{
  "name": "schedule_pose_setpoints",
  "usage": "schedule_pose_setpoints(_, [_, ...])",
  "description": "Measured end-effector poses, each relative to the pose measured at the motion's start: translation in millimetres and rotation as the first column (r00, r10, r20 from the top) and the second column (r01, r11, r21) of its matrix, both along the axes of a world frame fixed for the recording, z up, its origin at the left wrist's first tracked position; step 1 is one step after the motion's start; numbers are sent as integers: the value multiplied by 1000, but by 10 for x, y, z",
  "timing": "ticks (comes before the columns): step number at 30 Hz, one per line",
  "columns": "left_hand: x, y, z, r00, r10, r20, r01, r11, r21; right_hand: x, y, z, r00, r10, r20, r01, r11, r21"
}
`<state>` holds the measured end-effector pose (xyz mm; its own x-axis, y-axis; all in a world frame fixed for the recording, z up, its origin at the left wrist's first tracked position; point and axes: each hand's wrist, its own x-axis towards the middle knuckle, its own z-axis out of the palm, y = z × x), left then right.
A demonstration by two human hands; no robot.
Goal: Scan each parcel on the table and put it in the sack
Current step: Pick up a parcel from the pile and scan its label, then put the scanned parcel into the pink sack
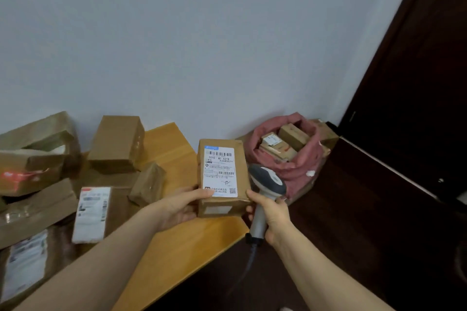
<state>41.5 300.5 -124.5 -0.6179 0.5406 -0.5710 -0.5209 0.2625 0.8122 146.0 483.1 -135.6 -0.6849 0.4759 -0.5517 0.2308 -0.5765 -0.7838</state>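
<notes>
Your left hand [180, 206] grips the labelled parcel [222, 179] at centre frame, thumb on its label. Your right hand [271, 216] is wrapped around the scanner [265, 197] handle just right of it, below the pink sack [300, 171].

pale wall [202, 33] behind; dark door [417, 70] right; dark floor [366, 209]

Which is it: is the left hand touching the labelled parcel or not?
Touching. The head view shows the left hand gripping the parcel, thumb on its label.

Pale grey wall [202, 33], dark wooden door [417, 83], dark floor [353, 222].
</notes>
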Motion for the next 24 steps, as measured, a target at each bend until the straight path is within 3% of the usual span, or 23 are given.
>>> schedule_pose_setpoints(10, [-559,2558,-365,995,37,89,-27,994,-107,-454,2357,-298,990,-107,92,112,992,-55])
schedule_pose_setpoints(16, [-1131,3354,-629,985,132,108,-123,988,-92,-988,3056,-406,982,-151,117,159,986,-58])
schedule_pose_setpoints(24, [-2183,4292,-1164,970,150,193,-130,985,-112,-1904,3665,-681,960,-143,242,158,986,-44])
